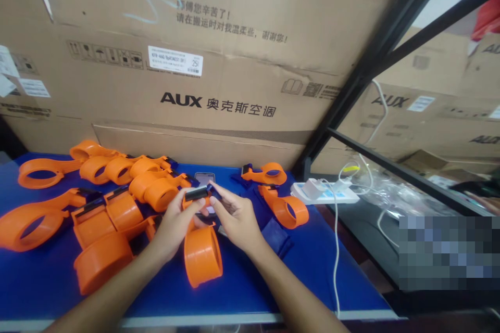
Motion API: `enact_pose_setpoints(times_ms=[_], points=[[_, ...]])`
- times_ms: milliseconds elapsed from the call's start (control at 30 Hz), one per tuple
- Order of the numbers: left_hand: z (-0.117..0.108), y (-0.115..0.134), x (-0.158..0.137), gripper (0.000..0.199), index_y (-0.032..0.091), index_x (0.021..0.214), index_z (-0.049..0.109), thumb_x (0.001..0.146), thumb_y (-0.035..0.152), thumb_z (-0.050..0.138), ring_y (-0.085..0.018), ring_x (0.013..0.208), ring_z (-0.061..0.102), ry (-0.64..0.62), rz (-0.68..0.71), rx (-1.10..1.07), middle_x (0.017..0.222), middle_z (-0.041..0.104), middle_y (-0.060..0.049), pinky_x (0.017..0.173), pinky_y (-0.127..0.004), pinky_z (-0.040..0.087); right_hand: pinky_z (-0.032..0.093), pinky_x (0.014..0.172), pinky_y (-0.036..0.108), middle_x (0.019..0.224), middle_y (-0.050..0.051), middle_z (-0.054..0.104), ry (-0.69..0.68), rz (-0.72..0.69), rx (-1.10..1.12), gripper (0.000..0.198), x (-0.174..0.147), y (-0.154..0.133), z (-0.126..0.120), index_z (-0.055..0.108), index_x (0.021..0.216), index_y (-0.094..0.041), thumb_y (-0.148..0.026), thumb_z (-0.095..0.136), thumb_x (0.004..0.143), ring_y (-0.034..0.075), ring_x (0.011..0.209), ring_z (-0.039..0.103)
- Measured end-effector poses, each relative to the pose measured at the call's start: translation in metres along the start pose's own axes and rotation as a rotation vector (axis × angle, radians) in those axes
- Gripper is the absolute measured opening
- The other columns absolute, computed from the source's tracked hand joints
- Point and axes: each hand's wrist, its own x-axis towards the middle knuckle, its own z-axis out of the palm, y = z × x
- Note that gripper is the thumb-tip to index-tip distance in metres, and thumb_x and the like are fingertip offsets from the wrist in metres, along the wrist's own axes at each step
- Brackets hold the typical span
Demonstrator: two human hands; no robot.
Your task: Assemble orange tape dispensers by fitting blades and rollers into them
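My left hand (175, 226) is closed around the head end of an orange tape dispenser (203, 256), whose wide ring hangs below my fingers over the blue table. A black strip (197, 193) runs across that end. With thumb and fingers together, my right hand (238, 218) pinches a small dark blue piece (213, 191) at the strip's right end. Whether the piece is fixed to the strip I cannot tell. Left of my hands lie several more orange tape dispensers (103, 263), some with dark heads. Behind my fingers, a phone (205, 179) is partly hidden.
Two more dispensers (291, 212) and some dark blue pieces (276, 237) lie to the right on the blue table (250, 299). A white power strip (326, 193) with a hanging cable (336, 255) sits at the right edge. Big cardboard boxes (234, 135) and a black metal frame (344, 104) stand behind.
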Motion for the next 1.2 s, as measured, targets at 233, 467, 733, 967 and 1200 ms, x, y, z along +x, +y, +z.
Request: enact_pose_setpoints(times_ms=[233, 467, 733, 967, 1200], points=[[0.0, 0.001, 0.001, 0.038, 0.02, 0.102, 0.065, 0.076, 0.04, 0.084, -0.017, 0.063, 0.069, 0.03, 0.012, -0.053, 0.076, 0.071, -0.002, 0.059, -0.026, 0.057, 0.052, 0.056, 0.025, 0.071, -0.003, 0.07, -0.055, -0.047, -0.306, 0.048, -0.002, -0.005, -0.007, 0.062, 0.145, -0.023, -0.042, 0.053, 0.102, 0.012, 0.052, 0.053], [-0.002, 0.0, 0.004, 0.043, 0.021, 0.108, 0.063, 0.076, 0.039, 0.084, -0.016, 0.057, 0.07, 0.032, 0.027, -0.009, 0.085, 0.074, -0.003, 0.057, -0.028, 0.059, 0.052, 0.066, 0.025, 0.09, 0.004, 0.078, -0.072, -0.146, -0.549, 0.049, -0.006, -0.008, -0.005, 0.055, 0.151, -0.02, -0.033, 0.045, 0.105, 0.014, 0.059, 0.063], [-0.005, -0.001, 0.006, 0.048, 0.023, 0.113, 0.063, 0.072, 0.033, 0.086, -0.02, 0.058, 0.073, 0.055, 0.023, 0.011, 0.089, 0.075, -0.003, 0.057, -0.03, 0.061, 0.054, 0.069, 0.026, 0.087, 0.009, 0.077, -0.124, -0.249, -0.767, 0.055, -0.008, 0.004, -0.005, 0.039, 0.16, -0.015, -0.025, 0.039, 0.106, 0.018, 0.065, 0.068], [-0.005, 0.0, 0.005, 0.046, 0.022, 0.113, 0.062, 0.076, 0.039, 0.084, -0.019, 0.058, 0.073, 0.042, 0.036, 0.055, 0.088, 0.075, -0.004, 0.057, -0.029, 0.061, 0.055, 0.071, 0.028, 0.089, 0.009, 0.075, -0.152, -0.317, -0.854, 0.058, -0.006, 0.009, -0.008, 0.03, 0.163, -0.015, -0.022, 0.035, 0.106, 0.019, 0.071, 0.068], [-0.004, 0.001, 0.005, 0.05, 0.022, 0.115, 0.061, 0.073, 0.034, 0.085, -0.02, 0.061, 0.074, 0.053, 0.006, 0.06, 0.091, 0.075, -0.004, 0.059, -0.029, 0.06, 0.056, 0.073, 0.03, 0.095, 0.011, 0.076, -0.198, -0.303, -0.882, 0.065, -0.008, 0.006, -0.007, 0.023, 0.165, -0.014, -0.018, 0.036, 0.101, 0.021, 0.077, 0.069]])
